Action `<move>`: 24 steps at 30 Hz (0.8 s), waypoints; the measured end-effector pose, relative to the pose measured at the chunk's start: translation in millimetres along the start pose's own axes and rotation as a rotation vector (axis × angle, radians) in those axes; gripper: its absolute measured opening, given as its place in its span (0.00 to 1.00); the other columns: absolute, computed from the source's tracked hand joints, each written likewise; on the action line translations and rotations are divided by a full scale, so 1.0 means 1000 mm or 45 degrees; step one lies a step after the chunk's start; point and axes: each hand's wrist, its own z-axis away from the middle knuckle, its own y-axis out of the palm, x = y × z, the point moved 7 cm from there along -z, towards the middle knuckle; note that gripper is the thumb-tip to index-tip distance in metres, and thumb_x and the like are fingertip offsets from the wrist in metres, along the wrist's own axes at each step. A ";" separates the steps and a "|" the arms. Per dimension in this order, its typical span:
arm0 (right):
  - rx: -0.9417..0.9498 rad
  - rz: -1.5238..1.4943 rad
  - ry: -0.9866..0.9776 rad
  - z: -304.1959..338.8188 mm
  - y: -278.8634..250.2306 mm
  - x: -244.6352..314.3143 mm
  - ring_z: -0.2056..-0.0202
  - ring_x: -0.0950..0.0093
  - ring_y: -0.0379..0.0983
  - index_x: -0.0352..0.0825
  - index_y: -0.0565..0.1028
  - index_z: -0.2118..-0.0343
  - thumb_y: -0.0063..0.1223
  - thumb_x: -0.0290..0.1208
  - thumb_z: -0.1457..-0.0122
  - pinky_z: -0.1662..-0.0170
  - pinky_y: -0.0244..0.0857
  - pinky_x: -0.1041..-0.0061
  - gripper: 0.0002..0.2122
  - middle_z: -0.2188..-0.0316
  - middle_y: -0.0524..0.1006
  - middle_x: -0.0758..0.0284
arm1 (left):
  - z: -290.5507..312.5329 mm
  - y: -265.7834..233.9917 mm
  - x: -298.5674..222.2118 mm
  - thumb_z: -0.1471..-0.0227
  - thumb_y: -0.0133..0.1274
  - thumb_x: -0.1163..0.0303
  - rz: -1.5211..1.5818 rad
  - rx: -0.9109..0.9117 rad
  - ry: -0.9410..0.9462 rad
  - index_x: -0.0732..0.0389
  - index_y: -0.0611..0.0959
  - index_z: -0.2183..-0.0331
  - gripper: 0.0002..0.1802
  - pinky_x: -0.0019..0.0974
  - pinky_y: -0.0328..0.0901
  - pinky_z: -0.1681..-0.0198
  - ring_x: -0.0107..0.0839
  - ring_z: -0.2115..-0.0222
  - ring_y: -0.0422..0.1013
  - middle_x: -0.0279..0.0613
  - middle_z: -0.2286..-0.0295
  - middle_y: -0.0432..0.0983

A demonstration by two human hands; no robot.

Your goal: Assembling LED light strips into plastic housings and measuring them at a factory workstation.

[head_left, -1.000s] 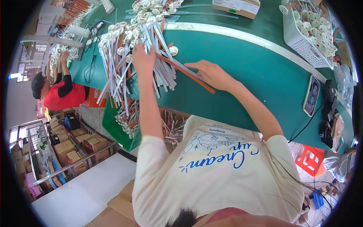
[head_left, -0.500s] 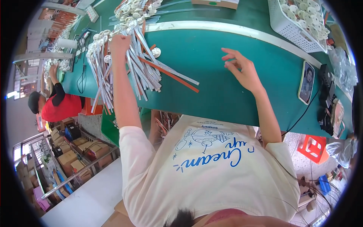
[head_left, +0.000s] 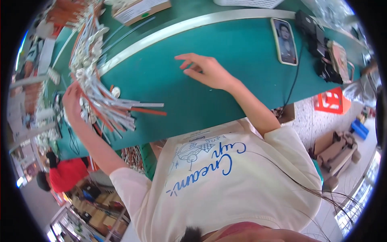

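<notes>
At the left of the green table lies a heap of flat metal-grey and orange-brown strips (head_left: 117,105) with round white pieces (head_left: 96,43) at their ends. My left hand (head_left: 72,104) is at the left side of this heap, its fingers bent in against the white pieces; what they hold is hidden. One round white piece (head_left: 116,92) shows beside the strips, on their right. Above the bare middle of the table, my right hand (head_left: 207,71) is held with fingers loosely bent and apart, nothing in it.
A phone (head_left: 285,41) lies at the right, with a black cable (head_left: 296,76) near it. Behind the white strip (head_left: 161,38) across the table stands a cardboard box (head_left: 141,10). A person in red (head_left: 66,175) is at the far left. An orange-red stool (head_left: 328,101) is on the floor.
The whole view has turned, so the heap now sits further left and the phone further up. My left hand has shifted to the heap's left side. My right hand remains raised and empty.
</notes>
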 end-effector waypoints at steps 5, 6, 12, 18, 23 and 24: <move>-0.011 -0.123 0.018 -0.003 0.000 0.017 0.68 0.73 0.75 0.42 0.63 0.45 0.55 0.25 0.47 0.62 0.70 0.76 0.25 0.66 0.74 0.64 | 0.078 0.111 -0.082 0.48 0.50 0.75 0.975 0.023 0.187 0.68 0.76 0.60 0.12 0.28 0.67 0.58 0.28 0.62 0.71 0.41 0.64 0.74; -0.078 -0.204 -0.016 -0.001 -0.007 0.017 0.69 0.74 0.74 0.42 0.62 0.45 0.56 0.25 0.48 0.62 0.70 0.76 0.26 0.66 0.74 0.65 | 0.094 0.162 -0.088 0.48 0.51 0.75 1.046 0.146 0.120 0.67 0.75 0.60 0.12 0.27 0.67 0.58 0.27 0.62 0.71 0.41 0.64 0.74; -0.410 -0.304 -0.326 0.010 -0.035 0.037 0.70 0.77 0.71 0.37 0.62 0.46 0.54 0.26 0.46 0.65 0.65 0.78 0.24 0.67 0.71 0.66 | 0.212 0.333 -0.115 0.48 0.53 0.73 1.074 0.875 0.000 0.64 0.73 0.61 0.12 0.26 0.67 0.62 0.25 0.64 0.70 0.40 0.63 0.73; -0.585 -0.178 -0.131 0.026 -0.066 0.003 0.69 0.77 0.70 0.29 0.73 0.61 0.38 0.31 0.37 0.65 0.64 0.77 0.12 0.66 0.70 0.64 | 0.226 0.364 -0.102 0.48 0.54 0.72 0.493 0.700 0.239 0.65 0.73 0.63 0.11 0.26 0.65 0.66 0.24 0.67 0.70 0.38 0.66 0.73; -0.690 -0.356 -0.218 0.034 -0.082 -0.012 0.69 0.75 0.71 0.25 0.73 0.69 0.38 0.27 0.39 0.66 0.65 0.79 0.12 0.66 0.71 0.61 | 0.242 0.377 -0.131 0.52 0.54 0.76 -0.197 0.313 1.296 0.64 0.74 0.61 0.14 0.33 0.67 0.69 0.35 0.74 0.72 0.41 0.70 0.75; -0.716 -0.316 -0.258 0.035 -0.085 -0.014 0.70 0.75 0.71 0.25 0.73 0.70 0.38 0.26 0.39 0.66 0.65 0.79 0.11 0.66 0.71 0.61 | 0.241 0.379 -0.127 0.52 0.54 0.76 -0.197 0.315 1.290 0.64 0.74 0.61 0.14 0.33 0.67 0.69 0.35 0.74 0.72 0.41 0.70 0.75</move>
